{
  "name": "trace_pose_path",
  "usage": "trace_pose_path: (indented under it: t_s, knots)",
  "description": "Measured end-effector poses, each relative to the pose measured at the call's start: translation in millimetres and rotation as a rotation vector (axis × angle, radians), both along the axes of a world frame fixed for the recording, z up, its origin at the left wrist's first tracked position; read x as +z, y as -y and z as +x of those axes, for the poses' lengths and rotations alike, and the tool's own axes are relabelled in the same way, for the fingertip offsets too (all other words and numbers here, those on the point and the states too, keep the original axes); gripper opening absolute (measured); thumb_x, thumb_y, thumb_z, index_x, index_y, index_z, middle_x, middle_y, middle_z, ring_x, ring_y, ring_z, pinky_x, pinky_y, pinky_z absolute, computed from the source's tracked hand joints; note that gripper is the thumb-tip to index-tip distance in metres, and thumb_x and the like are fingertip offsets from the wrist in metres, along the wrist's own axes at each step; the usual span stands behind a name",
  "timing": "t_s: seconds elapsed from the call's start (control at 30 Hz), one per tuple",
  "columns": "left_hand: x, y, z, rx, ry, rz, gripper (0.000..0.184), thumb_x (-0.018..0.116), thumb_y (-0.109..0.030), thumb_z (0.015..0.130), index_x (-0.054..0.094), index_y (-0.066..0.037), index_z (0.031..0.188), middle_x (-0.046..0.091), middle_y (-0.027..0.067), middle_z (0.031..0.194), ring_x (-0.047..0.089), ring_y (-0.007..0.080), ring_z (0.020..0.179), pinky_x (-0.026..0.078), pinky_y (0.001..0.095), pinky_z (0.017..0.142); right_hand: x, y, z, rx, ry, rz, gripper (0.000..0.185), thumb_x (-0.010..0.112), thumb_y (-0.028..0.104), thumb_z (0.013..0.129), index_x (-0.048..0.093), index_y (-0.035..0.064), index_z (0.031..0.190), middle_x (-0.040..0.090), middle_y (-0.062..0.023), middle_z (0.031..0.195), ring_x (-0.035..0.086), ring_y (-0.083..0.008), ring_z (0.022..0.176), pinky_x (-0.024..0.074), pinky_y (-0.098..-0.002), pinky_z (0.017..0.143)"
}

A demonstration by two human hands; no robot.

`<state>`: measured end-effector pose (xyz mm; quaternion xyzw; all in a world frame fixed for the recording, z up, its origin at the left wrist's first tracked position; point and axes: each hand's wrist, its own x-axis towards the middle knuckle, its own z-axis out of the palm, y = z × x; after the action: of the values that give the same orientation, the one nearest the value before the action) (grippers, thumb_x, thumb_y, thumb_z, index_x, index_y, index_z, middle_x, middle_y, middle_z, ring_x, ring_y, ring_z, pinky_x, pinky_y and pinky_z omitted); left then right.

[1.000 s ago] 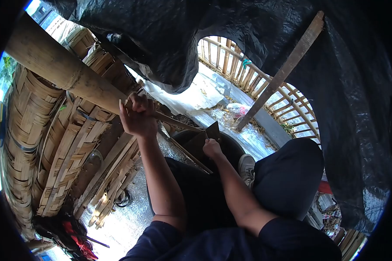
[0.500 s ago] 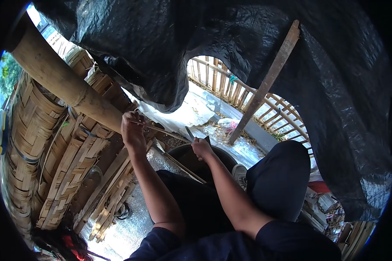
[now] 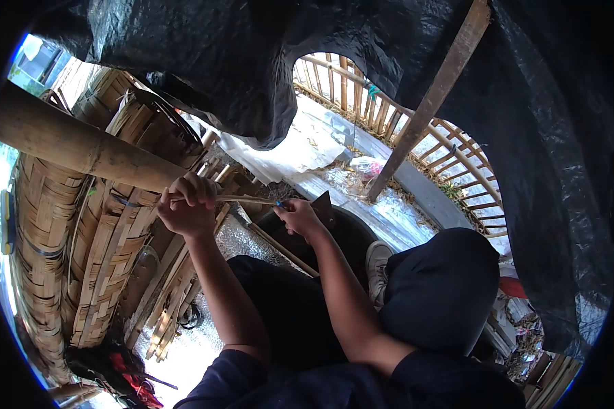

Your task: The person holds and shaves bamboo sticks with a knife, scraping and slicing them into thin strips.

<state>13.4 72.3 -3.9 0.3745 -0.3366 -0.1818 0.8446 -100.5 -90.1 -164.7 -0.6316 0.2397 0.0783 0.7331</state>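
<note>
Thin strip drawn between two hands above a dark tub

From where I stand, the thin pale strip (image 3: 245,199) runs nearly level from one hand to the other. The left hand (image 3: 187,206) has its fingers curled around one end, right by the end of a thick bamboo pole (image 3: 89,148); I can't tell if they touch. The right hand (image 3: 299,217) is closed at the strip's other end, a small blue bit (image 3: 278,203) showing at its fingers; what else it grips, I can't make out.

Under the right hand sits the round dark tub (image 3: 351,235), with a dark pointed piece (image 3: 323,206) rising just beside that hand. A light shoe (image 3: 377,267) is next to the tub. Silvery sheeting (image 3: 208,326) covers the floor, split bamboo slats (image 3: 167,307) lying over it. Woven bamboo rolls (image 3: 44,245) crowd the person's left. Black plastic (image 3: 539,136) hangs overhead and to the right, a wooden post (image 3: 430,102) leaning before it; through the gap shows a bamboo fence (image 3: 351,88).
</note>
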Motion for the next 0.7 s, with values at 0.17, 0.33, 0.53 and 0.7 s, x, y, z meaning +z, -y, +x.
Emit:
trace_pose_path:
  t_s: [0.17, 0.33, 0.53, 0.7]
  knots:
    - [-3, 20, -5, 0.279, -0.210, -0.121, 0.046, 0.035, -0.048, 0.095, 0.030, -0.013, 0.064, 0.024, -0.0021, 0.059, 0.020, 0.0116, 0.053, 0.020, 0.0291, 0.050, 58, -28, 22, -0.037, -0.084, -0.311, 0.051, 0.040, 0.043, 0.097, 0.061, -0.0022, 0.089, 0.064, -0.0241, 0.079, 0.064, -0.0389, 0.079, 0.0484, -0.0460, 0.076]
    - [-5, 25, -3, 0.540, -0.229, -0.032, 0.054, 0.032, -0.058, 0.096, 0.027, -0.015, 0.064, 0.021, -0.0035, 0.058, 0.016, 0.0100, 0.052, 0.017, 0.0280, 0.048, 107, -50, 20, -0.047, -0.027, -0.394, 0.050, 0.036, 0.038, 0.097, 0.065, -0.0014, 0.086, 0.065, -0.0269, 0.085, 0.064, -0.0394, 0.091, 0.0474, -0.0492, 0.085]
    - [-57, 58, -16, 0.612, 0.156, 0.606, 0.058, 0.028, -0.065, 0.094, 0.025, -0.017, 0.063, 0.020, -0.0053, 0.053, 0.016, 0.0078, 0.045, 0.016, 0.0266, 0.043, 9, -52, -11, 0.190, -0.273, -0.431, 0.049, 0.036, 0.037, 0.097, 0.067, -0.0004, 0.092, 0.067, -0.0235, 0.095, 0.064, -0.0374, 0.096, 0.0485, -0.0468, 0.086]
    - [-22, 48, -15, 0.832, 0.122, 0.625, 0.061, 0.022, -0.070, 0.091, 0.021, -0.017, 0.059, 0.017, -0.0058, 0.049, 0.013, 0.0060, 0.041, 0.012, 0.0243, 0.038, 59, -1, 13, 0.149, -0.155, -0.411, 0.052, 0.037, 0.041, 0.096, 0.067, -0.0016, 0.097, 0.065, -0.0242, 0.102, 0.062, -0.0388, 0.101, 0.0472, -0.0464, 0.090]
